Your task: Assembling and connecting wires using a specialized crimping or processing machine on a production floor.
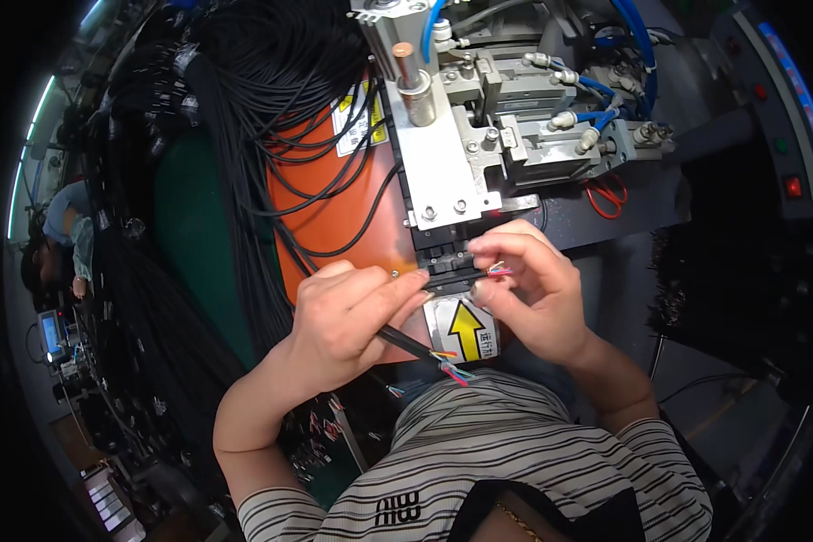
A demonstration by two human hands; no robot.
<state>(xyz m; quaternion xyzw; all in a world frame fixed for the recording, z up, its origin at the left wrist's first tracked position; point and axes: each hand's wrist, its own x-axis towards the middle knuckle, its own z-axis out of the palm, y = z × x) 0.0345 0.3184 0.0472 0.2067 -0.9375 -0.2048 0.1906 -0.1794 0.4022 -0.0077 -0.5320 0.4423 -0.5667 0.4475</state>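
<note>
My left hand (348, 312) is closed around a black cable (405, 340), whose stripped end fans out in coloured wires (452, 366) toward my body. Its thumb and forefinger reach the left side of a black clamping fixture (447, 262). Another black cable (461, 278) lies across this fixture, with short coloured wires (499, 269) sticking out at its right end. Around those wires my right hand (542, 294) is curved, thumb and forefinger apart, gripping nothing that I can see.
Above the fixture stands a metal press (438, 154) with pneumatic cylinders and blue hoses. A large bundle of black cables (244, 181) hangs over the orange board (370, 226) on the left. A control panel (786, 117) is at the right; another person (63, 226) sits far left.
</note>
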